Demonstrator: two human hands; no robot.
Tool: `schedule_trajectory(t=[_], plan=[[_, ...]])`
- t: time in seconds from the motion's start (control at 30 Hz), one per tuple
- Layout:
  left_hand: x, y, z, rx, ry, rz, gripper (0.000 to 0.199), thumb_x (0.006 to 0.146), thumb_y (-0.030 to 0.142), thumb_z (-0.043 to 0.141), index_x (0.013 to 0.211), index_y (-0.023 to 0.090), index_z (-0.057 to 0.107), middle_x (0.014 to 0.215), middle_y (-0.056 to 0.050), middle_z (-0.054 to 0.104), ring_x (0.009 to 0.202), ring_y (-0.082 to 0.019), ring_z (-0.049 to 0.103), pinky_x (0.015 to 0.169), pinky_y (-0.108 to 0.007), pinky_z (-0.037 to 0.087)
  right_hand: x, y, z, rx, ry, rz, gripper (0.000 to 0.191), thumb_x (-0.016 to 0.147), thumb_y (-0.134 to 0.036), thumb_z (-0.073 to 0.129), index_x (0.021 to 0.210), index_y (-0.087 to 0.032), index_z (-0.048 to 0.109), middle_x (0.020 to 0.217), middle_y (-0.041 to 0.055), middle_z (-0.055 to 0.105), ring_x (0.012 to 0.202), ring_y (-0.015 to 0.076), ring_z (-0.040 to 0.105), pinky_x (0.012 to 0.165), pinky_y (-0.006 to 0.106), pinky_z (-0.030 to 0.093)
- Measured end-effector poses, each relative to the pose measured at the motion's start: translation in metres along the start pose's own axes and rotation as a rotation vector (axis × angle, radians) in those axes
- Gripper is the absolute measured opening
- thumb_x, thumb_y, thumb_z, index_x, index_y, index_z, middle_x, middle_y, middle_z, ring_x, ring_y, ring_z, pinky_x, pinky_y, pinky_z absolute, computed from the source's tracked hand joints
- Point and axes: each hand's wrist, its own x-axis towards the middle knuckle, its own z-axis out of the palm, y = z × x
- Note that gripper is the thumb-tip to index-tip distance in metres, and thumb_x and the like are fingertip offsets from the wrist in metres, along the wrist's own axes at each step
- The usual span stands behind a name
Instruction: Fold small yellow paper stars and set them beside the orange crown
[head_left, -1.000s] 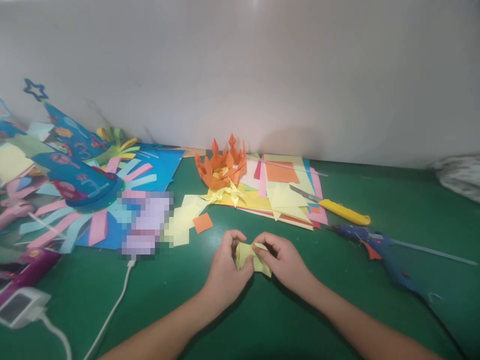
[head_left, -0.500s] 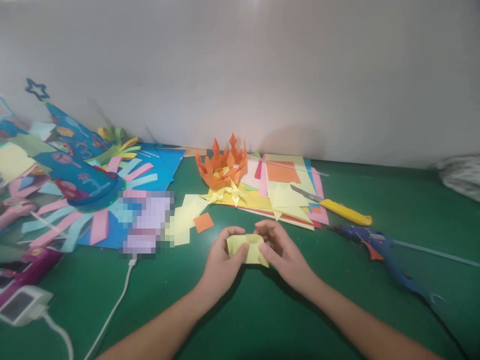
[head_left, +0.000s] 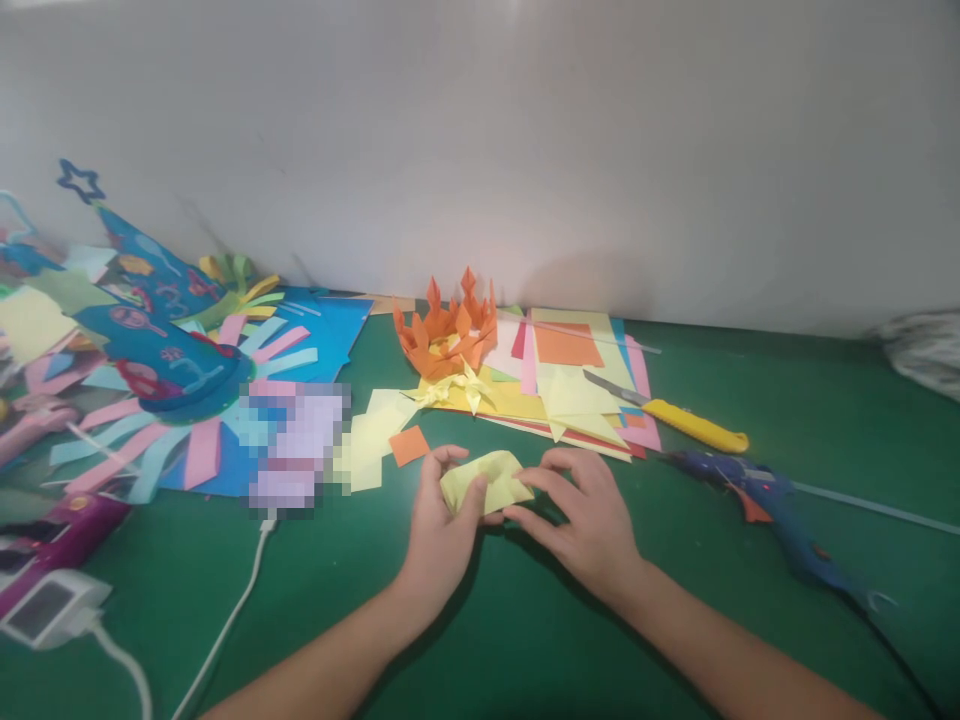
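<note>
**Left hand [head_left: 441, 535] grasps folded yellow paper [head_left: 501, 472], right hand [head_left: 596, 520] at its edge**

The folded yellow paper is between the two hands, over the near middle of the green tabletop [head_left: 480, 640]. The left hand has it pinched, thumb lying across the upper face and fingers behind and underneath. The right hand is partly spread, its index finger meeting the paper's right end and its thumb just below; whether it grips cannot be told.

Just beyond the left hand lies a small orange square [head_left: 409, 446], with loose pale sheets [head_left: 369, 455] to its left. Farther back, an orange paper crown [head_left: 450, 350] stands behind small yellow folded flowers [head_left: 472, 388]. To the right of these is a pile of coloured paper [head_left: 570, 345], and a yellow-handled cutter [head_left: 697, 427] rests with its blade over the pile. A blue glue gun [head_left: 772, 490] lies near the cutter, right of the right hand.

On the left, decorated blue cone hats [head_left: 161, 345] lean among pink and light-blue paper strips [head_left: 202, 452]. A white cable [head_left: 232, 610] runs toward the near edge from a blurred-out object [head_left: 296, 450].
</note>
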Motion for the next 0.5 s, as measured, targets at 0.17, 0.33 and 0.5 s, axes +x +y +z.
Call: schedule_trajectory(t=[0.17, 0.33, 0.5], plan=[[-0.0003, -0.0001, 0.0008, -0.058, -0.021, -0.015, 0.035, 0.077, 0.036, 0.062, 0.102, 0.023, 0.041, 0.098, 0.000, 0.044, 0.081, -0.012, 0.060, 0.065, -0.029, 0.060, 0.0006, -0.0019, 0.0005, 0.010, 0.053, 0.001, 0.011, 0.084, -0.028, 0.058, 0.085, -0.022, 0.067, 0.078, 0.0030, 0.054, 0.075, 0.0165, 0.049, 0.070, 0.031, 0.037], [0.0015, 0.0027, 0.0003, -0.127, -0.067, -0.091, 0.036, 0.076, 0.035, 0.065, 0.099, 0.020, 0.041, 0.084, 0.002, 0.054, 0.074, -0.012, 0.060, 0.068, -0.028, 0.057, -0.0010, -0.0033, -0.0016, 0.026, 0.116, -0.155, 0.015, 0.084, -0.018, 0.059, 0.092, -0.025, 0.070, 0.072, 0.0019, 0.055, 0.071, 0.0149, 0.046, 0.069, 0.030, 0.034], [0.0027, 0.0053, -0.0005, -0.151, -0.072, -0.146, 0.036, 0.074, 0.035, 0.067, 0.096, 0.020, 0.042, 0.077, 0.004, 0.054, 0.068, -0.009, 0.057, 0.062, -0.022, 0.054, -0.0007, -0.0036, -0.0031, -0.010, 0.090, -0.283, 0.018, 0.085, -0.015, 0.056, 0.091, -0.024, 0.070, 0.073, 0.0023, 0.057, 0.071, 0.0149, 0.044, 0.070, 0.031, 0.033]])
